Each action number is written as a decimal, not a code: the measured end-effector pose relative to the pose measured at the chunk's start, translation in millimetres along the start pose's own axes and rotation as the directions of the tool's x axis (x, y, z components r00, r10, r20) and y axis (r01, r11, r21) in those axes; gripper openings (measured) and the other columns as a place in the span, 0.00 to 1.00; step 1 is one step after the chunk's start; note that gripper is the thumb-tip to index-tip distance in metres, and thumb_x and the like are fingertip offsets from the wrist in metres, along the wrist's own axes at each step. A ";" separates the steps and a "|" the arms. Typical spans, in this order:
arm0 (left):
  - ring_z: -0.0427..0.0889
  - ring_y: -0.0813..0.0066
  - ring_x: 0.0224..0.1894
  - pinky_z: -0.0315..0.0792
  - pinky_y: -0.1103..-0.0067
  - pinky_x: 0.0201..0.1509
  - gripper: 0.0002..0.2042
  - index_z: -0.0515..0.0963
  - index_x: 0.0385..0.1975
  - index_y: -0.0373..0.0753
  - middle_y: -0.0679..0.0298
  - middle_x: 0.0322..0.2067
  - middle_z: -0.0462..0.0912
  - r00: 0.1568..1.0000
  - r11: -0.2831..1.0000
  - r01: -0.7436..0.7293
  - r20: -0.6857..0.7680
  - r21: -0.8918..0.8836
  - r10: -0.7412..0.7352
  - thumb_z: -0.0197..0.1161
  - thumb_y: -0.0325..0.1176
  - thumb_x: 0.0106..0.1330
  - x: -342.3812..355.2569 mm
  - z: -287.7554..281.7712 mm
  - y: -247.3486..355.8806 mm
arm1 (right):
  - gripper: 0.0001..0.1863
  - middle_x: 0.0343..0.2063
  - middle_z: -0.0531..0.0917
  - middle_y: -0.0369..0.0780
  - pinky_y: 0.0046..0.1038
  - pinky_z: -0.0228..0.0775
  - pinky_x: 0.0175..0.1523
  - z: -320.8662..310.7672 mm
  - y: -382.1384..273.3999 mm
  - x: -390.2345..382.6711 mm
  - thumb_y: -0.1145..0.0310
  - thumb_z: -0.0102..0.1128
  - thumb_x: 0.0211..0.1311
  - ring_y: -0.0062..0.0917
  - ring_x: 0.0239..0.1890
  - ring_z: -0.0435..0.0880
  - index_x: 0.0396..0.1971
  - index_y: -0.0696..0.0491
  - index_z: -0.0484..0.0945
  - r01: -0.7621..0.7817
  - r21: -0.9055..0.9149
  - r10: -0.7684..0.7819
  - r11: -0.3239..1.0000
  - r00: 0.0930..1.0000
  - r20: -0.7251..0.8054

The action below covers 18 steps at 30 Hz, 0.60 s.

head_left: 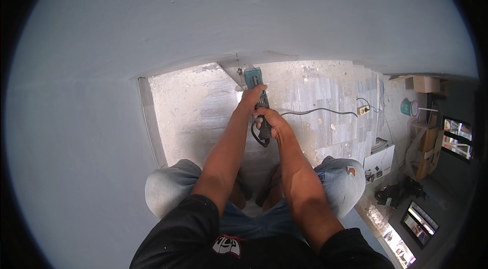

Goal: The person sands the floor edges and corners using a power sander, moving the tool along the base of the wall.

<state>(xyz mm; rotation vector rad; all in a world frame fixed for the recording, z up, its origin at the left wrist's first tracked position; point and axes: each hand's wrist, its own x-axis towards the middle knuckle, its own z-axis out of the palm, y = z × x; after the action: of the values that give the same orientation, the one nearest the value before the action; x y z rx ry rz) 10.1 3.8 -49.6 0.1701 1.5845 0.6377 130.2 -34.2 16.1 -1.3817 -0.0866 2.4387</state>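
Between my knees I hold a teal-and-black corded power tool [253, 78], pointed away from me at the foot of the grey wall [284, 20]. My left hand [250, 98] is wrapped around its body just behind the teal front part. Farther back, my right hand [273, 118] grips the dark rear handle, and a black cord loops from its end. The tool's tip is too small to make out against the wall's lower edge. Under it is a pale, dusty floor [305, 132] with plank-like pieces and loose specks.
To the right, a power cord [320, 110] runs across the floor to a socket block [363, 110]. Beyond are a green bucket [407, 107], a cardboard box [426, 84], a white panel [381, 161] and a dark bag [399, 193]. A wall [66, 132] rises close on my left.
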 end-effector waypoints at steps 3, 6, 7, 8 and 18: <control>0.79 0.68 0.31 0.73 0.72 0.35 0.26 0.79 0.40 0.30 0.56 0.34 0.81 1.000 1.000 0.001 -0.010 0.007 -0.001 0.69 0.47 0.48 -0.8 -0.1 0.0 | 0.05 0.22 0.76 0.34 0.17 0.65 0.19 0.9 0.0 -1.6 0.75 0.60 0.55 0.15 0.17 0.70 0.32 0.54 0.75 0.003 -0.002 -0.003 1.000 1.000 -0.007; 0.80 0.67 0.32 0.74 0.71 0.35 0.26 0.79 0.40 0.30 0.56 0.34 0.81 1.000 1.000 0.008 -0.012 0.010 -0.008 0.69 0.47 0.48 -2.4 -0.9 0.5 | 0.05 0.22 0.76 0.34 0.17 0.65 0.19 1.6 0.0 -3.5 0.75 0.60 0.55 0.15 0.17 0.70 0.32 0.54 0.75 -0.003 -0.005 0.002 1.000 1.000 -0.015; 0.80 0.67 0.32 0.74 0.71 0.35 0.27 0.79 0.41 0.30 0.56 0.35 0.81 1.000 1.000 0.009 -0.011 0.011 -0.009 0.69 0.47 0.48 -3.7 0.4 1.5 | 0.05 0.22 0.76 0.35 0.17 0.65 0.19 0.5 0.3 -3.3 0.75 0.60 0.55 0.15 0.17 0.70 0.32 0.54 0.75 0.001 -0.009 -0.001 1.000 1.000 -0.015; 0.80 0.67 0.32 0.74 0.71 0.36 0.27 0.79 0.41 0.30 0.56 0.35 0.81 1.000 1.000 0.010 -0.011 0.013 -0.010 0.69 0.47 0.48 -5.1 1.7 2.4 | 0.05 0.22 0.76 0.35 0.17 0.65 0.19 -0.3 0.7 -3.2 0.75 0.60 0.55 0.15 0.17 0.70 0.32 0.54 0.75 0.005 -0.012 -0.005 1.000 1.000 -0.016; 0.79 0.68 0.29 0.74 0.72 0.32 0.23 0.77 0.40 0.31 0.59 0.32 0.78 1.000 1.000 -0.009 0.010 0.006 0.009 0.68 0.44 0.51 -14.3 2.5 5.8 | 0.06 0.23 0.76 0.35 0.17 0.65 0.19 1.7 0.0 -11.5 0.75 0.60 0.55 0.14 0.17 0.70 0.32 0.54 0.74 0.019 -0.032 -0.020 0.999 1.000 -0.014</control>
<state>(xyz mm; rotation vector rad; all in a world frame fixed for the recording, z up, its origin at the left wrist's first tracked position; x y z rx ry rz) 12.9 2.6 -34.2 0.1850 1.5773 0.6382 134.2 -37.6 26.4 -1.4052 -0.1360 2.4215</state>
